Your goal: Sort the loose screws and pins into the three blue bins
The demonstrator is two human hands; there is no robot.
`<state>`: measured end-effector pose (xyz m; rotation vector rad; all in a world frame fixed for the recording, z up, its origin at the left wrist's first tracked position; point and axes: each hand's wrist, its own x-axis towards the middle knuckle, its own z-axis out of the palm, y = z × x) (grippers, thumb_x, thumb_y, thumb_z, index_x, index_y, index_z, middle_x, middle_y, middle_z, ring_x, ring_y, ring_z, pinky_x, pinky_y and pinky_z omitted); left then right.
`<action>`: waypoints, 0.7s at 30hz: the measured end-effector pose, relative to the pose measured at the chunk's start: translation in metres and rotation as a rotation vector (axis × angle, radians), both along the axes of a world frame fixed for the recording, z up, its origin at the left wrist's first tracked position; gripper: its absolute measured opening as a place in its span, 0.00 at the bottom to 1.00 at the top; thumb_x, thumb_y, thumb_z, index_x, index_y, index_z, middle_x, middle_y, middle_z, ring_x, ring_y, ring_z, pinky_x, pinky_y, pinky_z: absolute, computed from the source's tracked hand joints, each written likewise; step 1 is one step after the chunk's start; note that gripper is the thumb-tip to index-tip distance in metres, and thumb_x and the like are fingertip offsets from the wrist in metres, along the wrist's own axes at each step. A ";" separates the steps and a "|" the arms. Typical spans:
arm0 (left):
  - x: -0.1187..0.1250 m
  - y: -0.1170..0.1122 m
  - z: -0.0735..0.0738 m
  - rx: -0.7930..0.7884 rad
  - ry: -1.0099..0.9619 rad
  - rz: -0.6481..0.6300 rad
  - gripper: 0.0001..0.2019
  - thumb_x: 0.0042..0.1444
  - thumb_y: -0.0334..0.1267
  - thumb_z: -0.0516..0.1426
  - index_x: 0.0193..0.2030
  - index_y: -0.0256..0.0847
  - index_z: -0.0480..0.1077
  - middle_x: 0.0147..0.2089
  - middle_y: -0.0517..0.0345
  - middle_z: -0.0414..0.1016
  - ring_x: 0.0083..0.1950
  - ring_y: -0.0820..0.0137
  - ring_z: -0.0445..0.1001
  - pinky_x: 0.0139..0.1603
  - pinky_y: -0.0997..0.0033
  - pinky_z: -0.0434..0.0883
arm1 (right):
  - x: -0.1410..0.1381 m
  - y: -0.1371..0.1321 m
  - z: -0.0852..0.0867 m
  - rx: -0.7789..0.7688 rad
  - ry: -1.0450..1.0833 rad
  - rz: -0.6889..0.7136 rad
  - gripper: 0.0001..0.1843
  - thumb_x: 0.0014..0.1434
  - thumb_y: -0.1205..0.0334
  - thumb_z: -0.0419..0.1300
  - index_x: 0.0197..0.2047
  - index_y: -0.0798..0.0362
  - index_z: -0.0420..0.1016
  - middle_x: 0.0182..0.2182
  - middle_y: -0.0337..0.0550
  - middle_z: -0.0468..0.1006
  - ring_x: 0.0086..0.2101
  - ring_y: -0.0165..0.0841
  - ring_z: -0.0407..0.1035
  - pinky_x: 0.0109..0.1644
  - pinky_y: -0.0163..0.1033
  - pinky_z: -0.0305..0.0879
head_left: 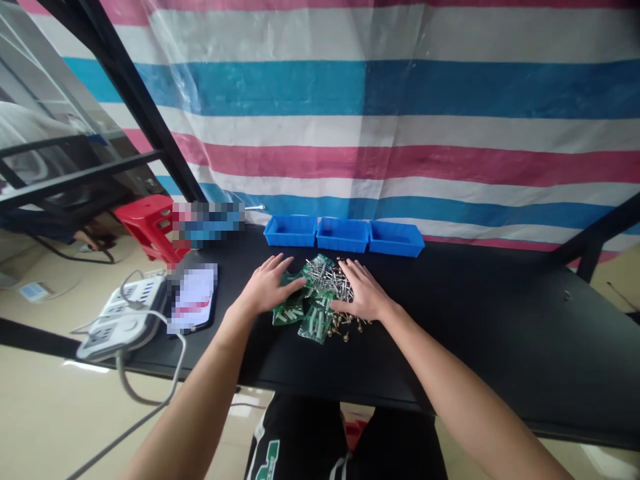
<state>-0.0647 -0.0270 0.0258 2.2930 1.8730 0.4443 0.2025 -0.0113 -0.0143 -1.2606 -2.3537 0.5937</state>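
A mixed pile lies on the black table between my hands. Small green packets (315, 323) with pale pieces inside make up its left and front. Silver rivet-like pins (334, 280) are heaped at the middle and right, and brass-coloured round-headed pieces (345, 337) lie along the front right edge. My left hand (270, 285) rests at the left side of the pile, fingers spread, over some green packets. At the right side, my right hand (364, 291) touches the metal pins, its fingers stretched out and thumb apart. Neither hand grips anything; some pieces are hidden under the palms.
Three blue bins (342, 235) stand in a row behind the pile. To the left are a phone (194, 298), a white power strip (124, 317) with cables, and a red stool (150, 223) beyond the table (480, 327). Striped sheeting (400, 133) hangs behind. A person sits at far left.
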 end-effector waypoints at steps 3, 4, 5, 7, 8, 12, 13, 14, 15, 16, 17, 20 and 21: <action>0.002 -0.016 -0.013 -0.013 0.035 -0.048 0.43 0.51 0.67 0.49 0.68 0.42 0.53 0.71 0.42 0.50 0.71 0.49 0.47 0.66 0.44 0.51 | -0.002 0.000 -0.003 0.010 0.036 -0.003 0.53 0.51 0.30 0.54 0.71 0.50 0.42 0.69 0.52 0.43 0.67 0.52 0.36 0.67 0.62 0.37; 0.006 -0.019 -0.017 -0.015 0.052 -0.076 0.45 0.50 0.68 0.50 0.69 0.43 0.51 0.71 0.42 0.48 0.71 0.48 0.45 0.67 0.42 0.49 | -0.004 -0.001 -0.003 0.009 0.046 -0.001 0.52 0.53 0.31 0.53 0.71 0.50 0.42 0.69 0.52 0.43 0.67 0.51 0.36 0.68 0.61 0.37; 0.011 -0.021 -0.020 -0.012 0.064 -0.107 0.47 0.48 0.69 0.51 0.70 0.43 0.49 0.72 0.42 0.46 0.72 0.47 0.43 0.67 0.41 0.47 | -0.005 -0.001 -0.003 0.004 0.055 0.002 0.50 0.54 0.32 0.52 0.71 0.51 0.43 0.69 0.52 0.44 0.67 0.50 0.37 0.68 0.61 0.37; 0.024 -0.021 -0.025 0.004 0.074 -0.169 0.51 0.45 0.70 0.53 0.71 0.44 0.46 0.72 0.40 0.42 0.72 0.45 0.40 0.67 0.39 0.46 | -0.009 -0.003 -0.002 -0.008 0.075 -0.007 0.49 0.56 0.34 0.52 0.70 0.53 0.44 0.68 0.54 0.46 0.67 0.49 0.39 0.68 0.60 0.38; 0.031 -0.019 -0.026 0.019 0.076 -0.183 0.53 0.43 0.71 0.53 0.71 0.44 0.46 0.72 0.40 0.41 0.72 0.43 0.39 0.66 0.38 0.45 | -0.011 -0.004 -0.001 -0.014 0.084 -0.019 0.49 0.56 0.35 0.53 0.70 0.54 0.44 0.68 0.55 0.47 0.67 0.49 0.40 0.68 0.60 0.39; 0.057 -0.009 -0.027 0.029 0.066 -0.234 0.56 0.38 0.70 0.58 0.71 0.45 0.45 0.72 0.37 0.41 0.71 0.38 0.41 0.64 0.35 0.46 | -0.016 -0.004 -0.003 0.001 0.134 -0.100 0.50 0.51 0.43 0.61 0.69 0.58 0.48 0.66 0.60 0.53 0.65 0.51 0.46 0.67 0.60 0.46; 0.062 -0.007 -0.028 0.041 0.053 -0.238 0.56 0.38 0.69 0.58 0.71 0.46 0.45 0.72 0.37 0.42 0.70 0.38 0.41 0.64 0.35 0.47 | -0.016 -0.003 -0.004 0.015 0.154 -0.120 0.49 0.50 0.45 0.63 0.68 0.58 0.49 0.65 0.60 0.55 0.65 0.51 0.48 0.66 0.59 0.48; 0.068 -0.004 -0.029 0.057 0.041 -0.243 0.56 0.37 0.69 0.59 0.71 0.46 0.46 0.72 0.36 0.43 0.70 0.38 0.43 0.64 0.35 0.47 | -0.016 -0.002 -0.005 0.033 0.177 -0.139 0.49 0.49 0.48 0.64 0.68 0.57 0.51 0.64 0.59 0.57 0.64 0.51 0.50 0.66 0.59 0.50; 0.073 -0.002 -0.030 0.073 0.033 -0.245 0.55 0.37 0.69 0.59 0.70 0.46 0.47 0.71 0.36 0.45 0.70 0.38 0.44 0.64 0.35 0.47 | -0.015 0.000 -0.006 0.052 0.202 -0.159 0.47 0.48 0.51 0.64 0.67 0.57 0.53 0.63 0.59 0.59 0.63 0.51 0.52 0.65 0.58 0.52; 0.078 0.000 -0.031 0.091 0.025 -0.241 0.55 0.37 0.69 0.59 0.70 0.46 0.49 0.70 0.36 0.47 0.69 0.39 0.46 0.64 0.36 0.48 | -0.015 0.001 -0.007 0.069 0.225 -0.175 0.46 0.47 0.53 0.65 0.66 0.56 0.55 0.62 0.58 0.61 0.62 0.50 0.55 0.64 0.58 0.54; 0.083 0.002 -0.032 0.109 0.024 -0.241 0.54 0.37 0.69 0.59 0.69 0.45 0.51 0.69 0.35 0.49 0.69 0.39 0.48 0.64 0.37 0.48 | -0.014 0.002 -0.008 0.083 0.244 -0.187 0.45 0.46 0.55 0.65 0.65 0.56 0.57 0.61 0.57 0.63 0.61 0.50 0.57 0.64 0.57 0.56; 0.092 0.004 -0.035 0.167 0.025 -0.231 0.50 0.38 0.70 0.58 0.65 0.43 0.58 0.66 0.36 0.56 0.67 0.42 0.53 0.63 0.41 0.51 | -0.011 0.006 -0.007 0.109 0.279 -0.207 0.41 0.44 0.60 0.65 0.62 0.58 0.62 0.58 0.58 0.68 0.58 0.48 0.62 0.62 0.54 0.59; 0.093 0.004 -0.035 0.185 0.023 -0.227 0.48 0.39 0.70 0.57 0.64 0.43 0.60 0.65 0.36 0.58 0.66 0.44 0.54 0.63 0.42 0.52 | -0.010 0.007 -0.006 0.117 0.283 -0.209 0.40 0.43 0.61 0.66 0.61 0.58 0.64 0.57 0.57 0.69 0.57 0.48 0.64 0.62 0.53 0.60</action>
